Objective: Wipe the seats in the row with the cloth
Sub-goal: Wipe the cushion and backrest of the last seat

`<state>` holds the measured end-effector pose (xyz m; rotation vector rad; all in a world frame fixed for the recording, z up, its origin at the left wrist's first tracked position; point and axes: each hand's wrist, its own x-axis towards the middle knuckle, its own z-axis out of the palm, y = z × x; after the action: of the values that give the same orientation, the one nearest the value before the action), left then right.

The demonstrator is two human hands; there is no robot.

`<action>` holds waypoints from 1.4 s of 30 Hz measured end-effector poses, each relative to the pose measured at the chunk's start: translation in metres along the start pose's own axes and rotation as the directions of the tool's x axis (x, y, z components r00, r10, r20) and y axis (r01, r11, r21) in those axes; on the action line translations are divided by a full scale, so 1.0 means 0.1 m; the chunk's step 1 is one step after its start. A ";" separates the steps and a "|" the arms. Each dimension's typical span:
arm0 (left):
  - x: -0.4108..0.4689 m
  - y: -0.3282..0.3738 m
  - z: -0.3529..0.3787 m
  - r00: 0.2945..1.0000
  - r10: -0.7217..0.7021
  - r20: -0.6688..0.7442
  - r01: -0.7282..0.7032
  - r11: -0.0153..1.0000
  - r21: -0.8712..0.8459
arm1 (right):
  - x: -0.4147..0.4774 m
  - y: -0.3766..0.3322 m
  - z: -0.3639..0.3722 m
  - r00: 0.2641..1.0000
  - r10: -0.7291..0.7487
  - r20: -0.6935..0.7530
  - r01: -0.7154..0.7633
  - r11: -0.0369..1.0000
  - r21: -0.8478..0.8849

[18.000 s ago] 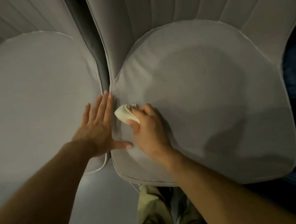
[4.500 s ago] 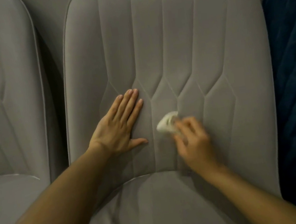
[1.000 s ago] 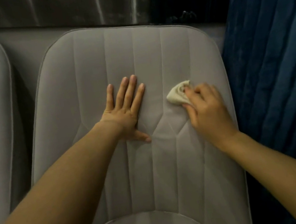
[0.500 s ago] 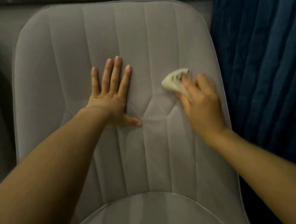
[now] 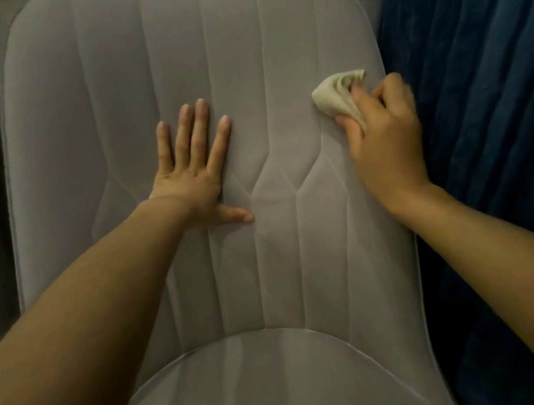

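- L hand: flat, palm down on the seat back, approx. mid-width. 4 fingers straight, close together, pointing up; thumb stuck out sideways to the right.
- L forearm: bare, enters from bottom-left, runs up-right; wrist roughly straight.
- R hand: back of hand to camera, fingers curled, gripping a bunched cloth that pokes out up-left past the fingertips. Sits at the seat back's right edge.
- R forearm: bare, enters from bottom-right, angled up-left.
- Hands well apart, R slightly higher.
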<state>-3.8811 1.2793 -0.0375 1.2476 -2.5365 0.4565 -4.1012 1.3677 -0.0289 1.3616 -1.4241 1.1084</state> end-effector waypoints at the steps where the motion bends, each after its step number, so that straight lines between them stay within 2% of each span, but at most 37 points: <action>1: -0.01 -0.01 0.00 1.000 0.005 -0.007 -0.005 1.000 0.001 | -0.12 0.01 0.03 0.999 -0.027 0.019 0.028 0.999 -0.026; 6: -0.14 0.04 0.12 1.000 -0.001 0.025 0.001 1.000 0.005 | -0.70 -0.04 0.11 0.992 -0.119 0.054 0.121 0.991 -0.049; 10: -0.23 0.14 0.23 0.994 -0.063 0.088 0.064 0.998 -0.013 | -0.70 -0.10 0.05 0.990 -0.113 0.081 0.113 0.994 0.006; 13: -0.22 0.15 0.21 0.992 -0.073 0.104 0.076 0.997 -0.028 | -0.53 -0.13 -0.04 0.982 -0.166 0.089 0.163 0.986 0.037; 18: -0.23 0.15 0.22 0.993 -0.068 0.101 0.071 0.997 -0.029 | -0.23 -0.12 -0.02 0.998 -0.056 0.027 0.055 0.998 0.016; 21: -0.23 0.14 0.22 0.994 -0.057 0.091 0.060 0.998 -0.030 | -0.61 -0.13 0.13 0.994 -0.091 0.059 0.096 0.991 -0.088; 26: -0.29 0.15 0.29 0.989 -0.057 0.134 0.054 0.998 0.024 | -1.17 -0.17 0.16 0.974 -0.177 0.142 0.187 0.981 -0.061; 29: -0.31 0.16 0.32 0.989 -0.055 0.140 0.052 0.998 0.022 | -1.09 -0.23 0.05 0.975 -0.147 0.165 0.138 0.988 0.062; 31: -0.30 0.14 0.34 0.990 -0.053 0.131 0.052 0.999 0.016 | -0.93 -0.26 -0.03 0.988 -0.092 0.124 0.078 0.991 0.110; 34: -0.29 0.13 0.37 0.992 -0.046 0.115 0.046 0.999 0.006 | -0.50 -0.23 -0.04 1.000 0.012 -0.001 -0.012 0.995 0.098; 36: -0.29 0.12 0.40 0.996 -0.036 0.083 0.036 0.999 0.001 | -0.32 -0.17 0.01 1.000 0.021 -0.004 -0.020 0.997 0.070; 42: -0.32 0.09 0.48 0.999 0.011 0.035 -0.011 1.000 0.007 | -1.15 -0.18 0.20 0.983 -0.143 0.118 0.151 0.987 -0.062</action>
<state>-3.8744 1.2887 -0.0947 1.2554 -2.5743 0.4507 -4.0780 1.3763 -0.1449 1.4738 -1.4047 0.8890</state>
